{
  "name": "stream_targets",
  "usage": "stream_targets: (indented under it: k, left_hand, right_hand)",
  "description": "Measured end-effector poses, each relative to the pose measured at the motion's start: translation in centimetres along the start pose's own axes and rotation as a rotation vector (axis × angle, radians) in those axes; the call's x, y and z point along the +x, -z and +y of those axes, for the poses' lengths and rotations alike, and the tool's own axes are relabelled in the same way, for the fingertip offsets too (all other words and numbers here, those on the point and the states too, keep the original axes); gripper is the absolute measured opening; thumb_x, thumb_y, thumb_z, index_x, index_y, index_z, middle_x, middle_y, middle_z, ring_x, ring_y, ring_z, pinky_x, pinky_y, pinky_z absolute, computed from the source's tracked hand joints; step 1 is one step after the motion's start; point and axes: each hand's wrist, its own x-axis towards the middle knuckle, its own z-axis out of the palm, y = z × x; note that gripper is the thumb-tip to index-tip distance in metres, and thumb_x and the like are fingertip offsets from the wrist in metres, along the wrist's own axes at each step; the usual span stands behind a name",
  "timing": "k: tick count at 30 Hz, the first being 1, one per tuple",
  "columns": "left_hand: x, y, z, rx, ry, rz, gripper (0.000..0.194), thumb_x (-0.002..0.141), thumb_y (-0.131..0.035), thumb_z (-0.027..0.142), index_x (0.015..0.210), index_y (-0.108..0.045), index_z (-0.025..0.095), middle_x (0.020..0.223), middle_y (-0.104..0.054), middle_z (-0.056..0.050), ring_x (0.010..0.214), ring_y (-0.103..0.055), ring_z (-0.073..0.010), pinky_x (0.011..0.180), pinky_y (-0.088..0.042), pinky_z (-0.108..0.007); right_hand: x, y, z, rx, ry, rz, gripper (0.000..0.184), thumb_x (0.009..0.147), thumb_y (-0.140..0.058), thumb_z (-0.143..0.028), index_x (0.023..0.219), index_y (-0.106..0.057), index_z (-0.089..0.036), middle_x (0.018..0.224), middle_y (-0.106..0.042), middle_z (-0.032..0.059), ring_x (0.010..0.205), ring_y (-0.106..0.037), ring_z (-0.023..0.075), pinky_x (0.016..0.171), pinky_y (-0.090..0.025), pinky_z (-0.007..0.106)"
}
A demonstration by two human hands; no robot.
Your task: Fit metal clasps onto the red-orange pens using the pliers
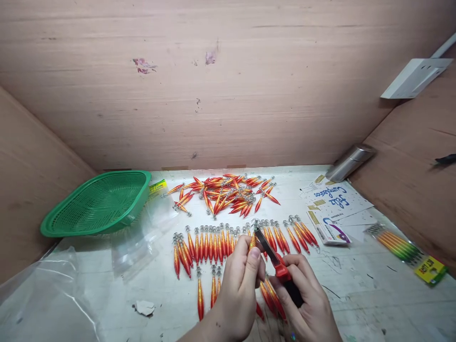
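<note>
My left hand pinches one orange-red fishing lure upright between thumb and fingers. My right hand grips red-and-black pliers, whose dark jaws reach up to the metal ring at the lure's top. Behind my hands a row of several like lures lies side by side on the white table. A loose heap of more lures lies farther back. A few lures lie nearer, left of and under my hands.
A green mesh basket leans at the back left, with clear plastic bags beside it. At the right lie printed cards, a small box, a packed set of lures and a metal cylinder. Wooden walls enclose the table.
</note>
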Motion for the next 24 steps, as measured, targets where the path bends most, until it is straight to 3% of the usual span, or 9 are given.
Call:
stream_targets:
  k: [5, 9, 16, 24]
  left_hand:
    - [-0.1, -0.1, 0.0, -0.173, 0.08, 0.007, 0.04, 0.091, -0.052, 0.062, 0.09, -0.041, 0.024, 0.062, -0.033, 0.01, 0.05, -0.021, -0.0078, 0.047, -0.021, -0.022]
    - [0.2, 0.1, 0.5, -0.334, 0.16, -0.078, 0.042, 0.087, -0.058, 0.061, 0.086, -0.035, 0.026, 0.057, -0.031, 0.014, 0.045, -0.014, -0.0051, 0.042, -0.015, -0.018]
    - [1.0, 0.7, 0.5, -0.516, 0.15, -0.233, 0.04, 0.085, -0.063, 0.051, 0.08, -0.031, 0.026, 0.053, -0.028, 0.015, 0.039, -0.008, -0.0037, 0.035, -0.013, -0.013]
    - [0.9, 0.7, 0.9, -0.624, 0.168, -0.302, 0.042, 0.087, -0.063, 0.044, 0.076, -0.027, 0.026, 0.051, -0.026, 0.016, 0.038, -0.005, -0.0032, 0.033, -0.013, -0.01]
  right_hand:
    - [0.2, -0.1, 0.1, -0.006, 0.076, -0.021, 0.008, 0.096, -0.053, -0.018, 0.091, -0.055, -0.025, 0.092, -0.056, 0.0016, 0.081, -0.062, 0.0142, 0.074, -0.052, 0.021]
    - [0.3, -0.3, 0.0, 0.034, 0.089, -0.043, 0.01, 0.096, -0.052, -0.016, 0.09, -0.053, -0.024, 0.09, -0.056, 0.0007, 0.08, -0.062, 0.0129, 0.073, -0.052, 0.019]
    - [0.4, -0.4, 0.1, 0.086, 0.08, -0.059, 0.009, 0.096, -0.052, -0.017, 0.094, -0.055, -0.025, 0.091, -0.058, 0.0011, 0.083, -0.064, 0.0133, 0.075, -0.053, 0.019]
    - [-0.2, -0.8, 0.3, 0.183, 0.007, -0.069, 0.01, 0.098, -0.05, -0.017, 0.095, -0.057, -0.024, 0.091, -0.058, 0.0018, 0.082, -0.062, 0.014, 0.074, -0.053, 0.021]
